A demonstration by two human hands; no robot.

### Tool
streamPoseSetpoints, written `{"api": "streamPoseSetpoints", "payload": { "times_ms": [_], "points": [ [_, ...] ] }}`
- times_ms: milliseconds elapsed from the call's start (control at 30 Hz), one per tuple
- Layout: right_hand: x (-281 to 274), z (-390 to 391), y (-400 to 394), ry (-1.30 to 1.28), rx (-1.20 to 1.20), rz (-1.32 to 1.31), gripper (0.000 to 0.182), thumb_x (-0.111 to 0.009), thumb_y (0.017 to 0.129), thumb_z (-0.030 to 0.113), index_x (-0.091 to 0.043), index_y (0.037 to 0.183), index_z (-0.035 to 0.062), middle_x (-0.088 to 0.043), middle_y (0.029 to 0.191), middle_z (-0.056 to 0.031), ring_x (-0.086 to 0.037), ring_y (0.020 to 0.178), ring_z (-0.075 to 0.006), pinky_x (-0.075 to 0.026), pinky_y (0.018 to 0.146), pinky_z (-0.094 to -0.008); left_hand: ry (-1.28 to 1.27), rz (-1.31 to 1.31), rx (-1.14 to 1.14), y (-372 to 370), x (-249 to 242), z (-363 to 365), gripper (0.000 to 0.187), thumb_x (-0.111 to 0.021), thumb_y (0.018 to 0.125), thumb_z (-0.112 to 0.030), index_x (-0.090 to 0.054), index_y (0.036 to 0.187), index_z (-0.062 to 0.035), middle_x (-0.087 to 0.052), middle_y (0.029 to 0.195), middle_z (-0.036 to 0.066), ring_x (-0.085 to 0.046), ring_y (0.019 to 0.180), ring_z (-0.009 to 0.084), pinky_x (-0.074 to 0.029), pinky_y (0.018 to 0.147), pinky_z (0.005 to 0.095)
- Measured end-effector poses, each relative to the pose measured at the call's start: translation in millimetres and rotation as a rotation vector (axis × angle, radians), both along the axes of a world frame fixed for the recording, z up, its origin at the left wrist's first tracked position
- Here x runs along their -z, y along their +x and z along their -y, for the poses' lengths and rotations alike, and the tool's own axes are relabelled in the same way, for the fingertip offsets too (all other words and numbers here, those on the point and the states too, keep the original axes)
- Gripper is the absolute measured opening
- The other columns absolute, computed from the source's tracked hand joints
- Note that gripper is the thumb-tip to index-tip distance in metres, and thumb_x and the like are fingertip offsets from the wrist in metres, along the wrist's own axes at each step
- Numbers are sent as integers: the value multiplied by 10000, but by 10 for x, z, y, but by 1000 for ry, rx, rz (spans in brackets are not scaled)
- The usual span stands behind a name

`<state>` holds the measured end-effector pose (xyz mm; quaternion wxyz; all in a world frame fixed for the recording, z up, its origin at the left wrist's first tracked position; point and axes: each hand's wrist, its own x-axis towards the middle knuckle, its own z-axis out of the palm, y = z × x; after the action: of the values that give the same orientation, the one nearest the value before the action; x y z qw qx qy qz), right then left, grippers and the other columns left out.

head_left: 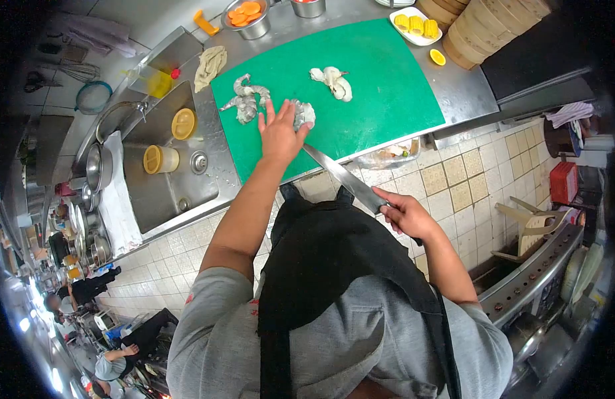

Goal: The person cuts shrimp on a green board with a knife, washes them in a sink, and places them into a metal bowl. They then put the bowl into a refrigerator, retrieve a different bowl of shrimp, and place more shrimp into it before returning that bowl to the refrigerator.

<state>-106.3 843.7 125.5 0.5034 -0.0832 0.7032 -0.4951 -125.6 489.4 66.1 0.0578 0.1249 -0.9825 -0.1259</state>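
While the right grip (406, 214) clasps the knife (350, 181), shrimp (307, 116) lies against the spread left grip (281, 138).

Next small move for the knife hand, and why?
Probably ease the knife forward over the green cutting board to the shrimp by the thumb of the left hand: the right hand grips its handle, and most of the blade lies outside the board's near edge.
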Motion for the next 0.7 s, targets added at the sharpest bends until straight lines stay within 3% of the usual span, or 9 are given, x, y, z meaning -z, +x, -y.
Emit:
{"api": "streamPoseSetpoints", "payload": {
  "times_ms": [33, 67, 133, 167, 233, 267, 333, 533, 700],
  "points": [
    [-37, -33, 24, 0, 3, 0, 481, -562, 983, 75, -512, 1437, 226, -517, 697, 20, -439, 558, -65, -423, 526, -240, -2, -68, -42, -15, -40, -5, 552, -621, 896, -451, -597, 1329, -110, -503, 1453, 113, -304, 1422, 401, -212, 1140, 559],
    [-68, -63, 43, 6, 4, -29, 479, -567, 979, 73, -517, 1433, 220, -515, 697, 23, -436, 562, -66, -422, 527, -242, -1, -69, -39, -32, -78, -24, 552, -621, 896, -451, -597, 1329, -110, -503, 1453, 113, -304, 1422, 401, -212, 1140, 559],
    [-125, -110, 57, 11, 5, -61, 477, -572, 975, 72, -523, 1428, 214, -513, 698, 26, -433, 566, -66, -421, 529, -244, 88, -53, -165, -77, -173, -54, 284, -713, 805, -287, -735, 1027, -112, -660, 1241, 103, -528, 1248, 366, -412, 1015, 474],
    [-152, -129, 63, 22, 16, -67, 475, -573, 974, 72, -528, 1425, 213, -513, 700, 27, -433, 566, -66, -420, 528, -241, 88, -54, -164, -89, -124, -27, 284, -713, 805, -287, -735, 1027, -112, -660, 1241, 103, -528, 1248, 366, -412, 1015, 474],
    [-179, -159, 60, 32, 27, -72, 472, -574, 973, 72, -532, 1421, 212, -513, 703, 29, -432, 566, -67, -420, 527, -239, 39, -136, -159, -132, -36, 69, 187, -680, 806, -250, -746, 901, -103, -732, 1003, 111, -682, 970, 309, -525, 848, 409],
    [-184, -175, 53, 34, 63, -61, 471, -573, 973, 73, -533, 1421, 214, -516, 709, 27, -435, 564, -65, -419, 522, -235, 38, -137, -159, -140, -35, 103, 187, -680, 806, -250, -746, 901, -103, -732, 1003, 111, -682, 970, 309, -525, 848, 409],
    [-207, -196, 33, 35, 96, -50, 470, -573, 974, 75, -533, 1421, 215, -519, 714, 26, -437, 561, -63, -419, 518, -232, 270, -131, -397, -142, -50, 174, 200, -651, 809, -220, -739, 906, -69, -733, 832, 130, -712, 773, 293, -559, 731, 387],
    [-152, -247, -48, 42, 193, -93, 476, -570, 969, 68, -532, 1421, 212, -506, 711, 22, -443, 542, -61, -417, 495, -232, 737, -37, -661, 14, -148, 397, 238, -617, 823, -209, -724, 958, -45, -735, 821, 125, -716, 796, 290, -561, 776, 396],
    [-162, -189, -110, 22, 181, -107, 493, -559, 974, 51, -515, 1435, 219, -504, 720, 22, -443, 549, -59, -417, 497, -225, 379, -196, -473, 119, -77, 418, 234, -680, 836, -220, -733, 1025, -93, -705, 975, 131, -689, 902, 294, -542, 826, 407]
  ]
}}
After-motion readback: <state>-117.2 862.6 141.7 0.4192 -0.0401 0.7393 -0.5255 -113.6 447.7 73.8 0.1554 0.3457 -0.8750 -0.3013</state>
